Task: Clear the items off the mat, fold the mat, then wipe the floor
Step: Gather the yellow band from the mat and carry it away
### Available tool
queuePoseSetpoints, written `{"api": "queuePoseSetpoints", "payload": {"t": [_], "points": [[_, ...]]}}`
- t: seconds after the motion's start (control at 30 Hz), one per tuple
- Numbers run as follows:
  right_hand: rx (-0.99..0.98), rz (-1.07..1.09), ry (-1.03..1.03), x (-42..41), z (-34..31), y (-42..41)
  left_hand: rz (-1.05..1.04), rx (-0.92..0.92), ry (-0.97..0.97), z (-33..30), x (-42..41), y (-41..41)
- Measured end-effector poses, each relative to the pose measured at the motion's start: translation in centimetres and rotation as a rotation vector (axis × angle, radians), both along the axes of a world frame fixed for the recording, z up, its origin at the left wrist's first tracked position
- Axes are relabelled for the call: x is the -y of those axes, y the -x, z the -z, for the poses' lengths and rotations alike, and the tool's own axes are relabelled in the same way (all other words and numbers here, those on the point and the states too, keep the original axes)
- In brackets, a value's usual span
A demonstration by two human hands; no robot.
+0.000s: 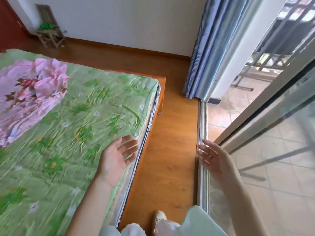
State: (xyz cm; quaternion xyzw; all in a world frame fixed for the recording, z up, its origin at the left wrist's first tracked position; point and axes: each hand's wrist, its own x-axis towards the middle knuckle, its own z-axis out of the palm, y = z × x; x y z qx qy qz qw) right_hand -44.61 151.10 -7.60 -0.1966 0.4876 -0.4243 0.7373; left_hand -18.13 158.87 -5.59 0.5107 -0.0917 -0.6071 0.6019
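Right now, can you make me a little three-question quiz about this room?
1. True or false: both hands are holding something.
2. Which hand is over the green floral cover? A) left hand B) right hand
3. Fill in: the striped curtain is mostly ____.

Key: 1 false, both are open and holding nothing. 2 A. 3 blue.

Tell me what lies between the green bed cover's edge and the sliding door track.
In the head view, only a bare strip of wooden floor separates the green cover from the door track; a slippered foot stands at its near end.
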Motion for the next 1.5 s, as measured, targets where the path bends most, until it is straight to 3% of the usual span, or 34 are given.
{"api": "queuePoseSetpoints", "payload": {"t": [0.33,0.63,0.93,1.23,1.5], "points": [[-0.019,0.122,-0.069,11.4,1.6,0.5,0.091,-0.064,-0.006,0.9,13.7,-0.5],[-0.004,0.195,0.019,26.1,-0.1,-3.8,0.188,-0.036,0.019,0.4,30.9,-4.6],[-0.002,0.242,0.053,36.7,-1.3,-6.6,0.279,0.101,0.061,-0.6,43.7,-7.0],[-0.003,0.243,0.035,50.4,0.0,-7.8,0.212,0.122,-0.039,0.8,56.3,-7.6],[-0.025,0.205,0.056,68.0,-0.6,-7.9,0.146,0.11,-0.04,0.7,74.3,-6.4]]}}
